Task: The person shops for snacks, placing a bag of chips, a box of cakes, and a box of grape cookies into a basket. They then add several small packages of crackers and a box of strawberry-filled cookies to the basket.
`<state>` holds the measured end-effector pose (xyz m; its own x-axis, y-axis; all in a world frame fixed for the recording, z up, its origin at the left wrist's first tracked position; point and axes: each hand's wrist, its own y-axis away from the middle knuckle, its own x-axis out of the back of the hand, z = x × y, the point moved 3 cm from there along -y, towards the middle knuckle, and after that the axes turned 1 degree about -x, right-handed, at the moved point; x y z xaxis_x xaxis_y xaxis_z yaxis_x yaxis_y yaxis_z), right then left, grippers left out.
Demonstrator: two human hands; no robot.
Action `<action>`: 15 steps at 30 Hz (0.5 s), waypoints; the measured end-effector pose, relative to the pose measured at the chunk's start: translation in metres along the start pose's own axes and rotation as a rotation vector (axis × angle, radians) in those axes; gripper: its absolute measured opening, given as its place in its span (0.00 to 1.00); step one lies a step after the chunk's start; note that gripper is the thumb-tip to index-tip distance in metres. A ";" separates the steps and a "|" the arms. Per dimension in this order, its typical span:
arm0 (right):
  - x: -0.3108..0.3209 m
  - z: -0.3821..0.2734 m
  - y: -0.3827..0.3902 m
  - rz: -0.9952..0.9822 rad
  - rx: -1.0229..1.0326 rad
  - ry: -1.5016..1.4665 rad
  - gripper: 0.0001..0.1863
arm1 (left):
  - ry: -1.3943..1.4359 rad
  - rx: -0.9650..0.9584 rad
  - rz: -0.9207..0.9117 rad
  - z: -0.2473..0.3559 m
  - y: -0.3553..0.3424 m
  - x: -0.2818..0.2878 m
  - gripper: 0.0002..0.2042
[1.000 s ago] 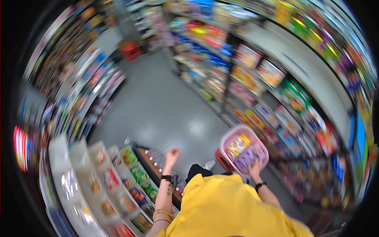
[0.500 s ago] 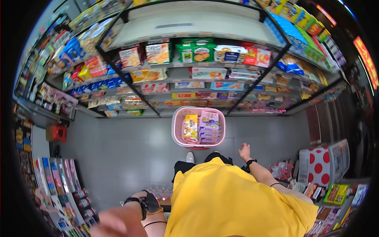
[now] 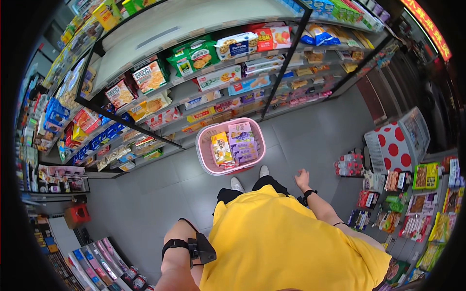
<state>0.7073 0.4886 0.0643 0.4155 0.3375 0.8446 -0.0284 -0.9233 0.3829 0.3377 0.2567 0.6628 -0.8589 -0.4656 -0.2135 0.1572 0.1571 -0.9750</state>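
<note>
At the lower edge my left forearm bends up close to the camera, with a black strap and a black device point(image 3: 201, 248) at the wrist. Only the base of my left hand point(image 3: 175, 280) shows; its fingers are out of the picture. My right hand point(image 3: 302, 179) hangs empty on the right, its fingers loosely bent and apart. Away from both hands, a pink basket point(image 3: 204, 165) stands in front of my shoes. Inside it lie a yellow-and-white package point(image 3: 221, 148) and several purple boxes point(image 3: 243, 145).
Shelves point(image 3: 182, 36) of biscuits and snacks run across the front, behind the basket. On the right are a white bin with red dots point(image 3: 392, 148), clear bottles with red caps point(image 3: 348, 165) and snack racks point(image 3: 417, 208). A red box point(image 3: 76, 215) and a low display point(image 3: 99, 262) stand left.
The view has turned, so the shelves tilt and the basket appears slightly further left. My left hand has gone mostly below the lower edge. My right hand still hangs empty.
</note>
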 end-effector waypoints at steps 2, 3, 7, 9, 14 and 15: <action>-0.004 0.003 0.011 0.029 -0.027 -0.046 0.21 | 0.064 -0.029 -0.041 -0.001 0.002 0.006 0.17; -0.005 0.005 0.017 0.035 -0.040 -0.049 0.21 | 0.077 -0.025 -0.039 -0.001 0.002 0.007 0.17; -0.007 0.009 0.031 0.069 -0.104 -0.053 0.20 | 0.094 0.018 0.022 -0.004 -0.001 0.010 0.18; -0.012 0.015 0.036 0.074 -0.112 -0.051 0.20 | 0.115 0.041 0.035 -0.005 -0.001 0.015 0.18; -0.017 0.011 0.041 0.094 -0.094 -0.081 0.21 | 0.192 -0.019 -0.015 -0.006 -0.002 0.024 0.18; -0.016 0.010 0.042 0.099 -0.097 -0.084 0.21 | 0.199 -0.021 -0.014 -0.005 -0.004 0.025 0.18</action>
<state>0.7085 0.4427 0.0630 0.4810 0.2250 0.8474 -0.1592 -0.9281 0.3367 0.3132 0.2486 0.6616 -0.9404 -0.2872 -0.1819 0.1364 0.1712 -0.9757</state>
